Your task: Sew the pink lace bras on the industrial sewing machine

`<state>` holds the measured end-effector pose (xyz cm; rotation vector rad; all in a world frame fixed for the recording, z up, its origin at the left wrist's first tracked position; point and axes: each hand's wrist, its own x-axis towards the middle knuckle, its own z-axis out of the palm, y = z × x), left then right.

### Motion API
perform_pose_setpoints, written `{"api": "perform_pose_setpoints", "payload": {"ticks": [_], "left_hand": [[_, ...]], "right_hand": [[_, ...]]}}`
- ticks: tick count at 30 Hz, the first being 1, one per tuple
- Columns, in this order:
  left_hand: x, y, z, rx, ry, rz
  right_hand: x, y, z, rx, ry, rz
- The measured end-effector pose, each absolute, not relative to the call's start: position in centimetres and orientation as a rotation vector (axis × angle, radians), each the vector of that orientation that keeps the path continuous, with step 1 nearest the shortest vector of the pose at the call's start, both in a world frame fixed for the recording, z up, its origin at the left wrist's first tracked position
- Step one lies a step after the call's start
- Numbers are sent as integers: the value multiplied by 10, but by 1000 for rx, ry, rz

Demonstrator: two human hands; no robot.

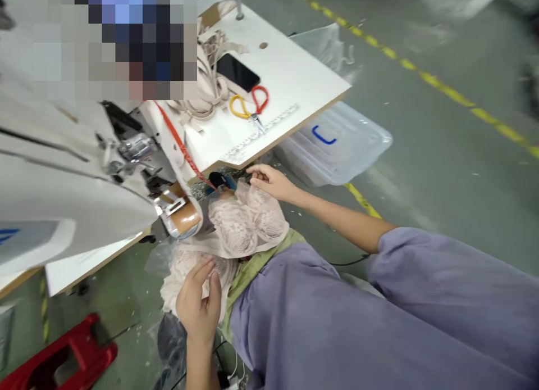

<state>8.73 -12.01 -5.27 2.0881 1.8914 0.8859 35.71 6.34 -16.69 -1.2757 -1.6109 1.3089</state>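
Note:
A pale pink lace bra (238, 227) lies across the person's lap, by the rounded arm of a sewing machine (185, 216). My left hand (199, 300) is over the lace on the near-left side, its thumb apart from its curved fingers and nothing visible between them. Beyond the cups, at the table's edge, my right hand (273, 183) has its fingers stretched forward, the thumb apart, and seems to hold nothing. Green cloth (244, 272) lies under the lace. Whether either hand touches the lace is unclear.
On the white table (290, 69) are scissors (250, 109) with red and yellow handles, a black phone (238, 71) and beige straps (206, 92). A lidded clear box (345, 143) stands beneath its right edge. A red plastic object (80, 350) is at lower left.

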Motion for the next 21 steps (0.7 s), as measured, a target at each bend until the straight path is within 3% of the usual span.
{"api": "perform_pose_setpoints", "payload": {"ticks": [3,7,14,21], "left_hand": [[94,-135,-89,1620,1852,694],[112,-135,-109,1418,1683,610],[141,-121,-102,1435,1583,581],[170,-129,-88,1206,1435,615]], "right_hand": [[404,44,-229,-1420,-1567,1515],[429,25,-258,-1393,-1551,1733],[442,2,-242,-1382,-1539,1810],[426,-48,-179,-1413,-1459,1544]]}}
